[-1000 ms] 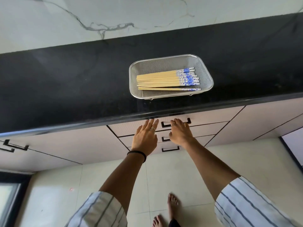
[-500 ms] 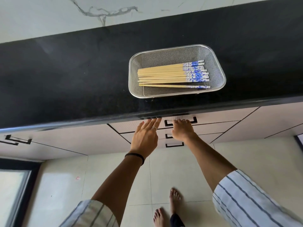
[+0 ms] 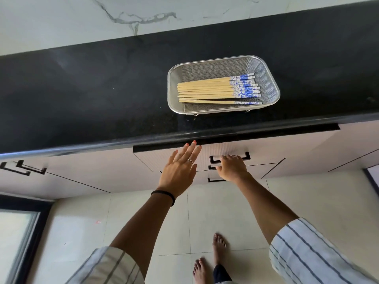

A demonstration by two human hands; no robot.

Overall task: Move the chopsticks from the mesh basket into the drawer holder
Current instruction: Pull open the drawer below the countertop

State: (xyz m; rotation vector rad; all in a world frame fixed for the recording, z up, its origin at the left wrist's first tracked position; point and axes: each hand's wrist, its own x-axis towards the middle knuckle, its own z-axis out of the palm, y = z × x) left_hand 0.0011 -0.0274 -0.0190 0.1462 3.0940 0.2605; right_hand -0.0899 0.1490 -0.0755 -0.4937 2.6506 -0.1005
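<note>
Below the black stone surface (image 3: 102, 95), a person's right hand (image 3: 232, 168) curls its fingers over the black bracket handle (image 3: 246, 156) of the top pale-fronted drawer (image 3: 225, 149), which stands slightly out from the cabinet. Beside it, the left hand (image 3: 179, 169) reaches up with fingers straight, the tips at the drawer's dark top edge, holding nothing. On the surface above, the bamboo chopsticks with blue-and-white patterned ends (image 3: 217, 91) lie side by side in the rectangular silver mesh basket (image 3: 270, 85), near the front edge. No holder inside the drawer is visible.
</note>
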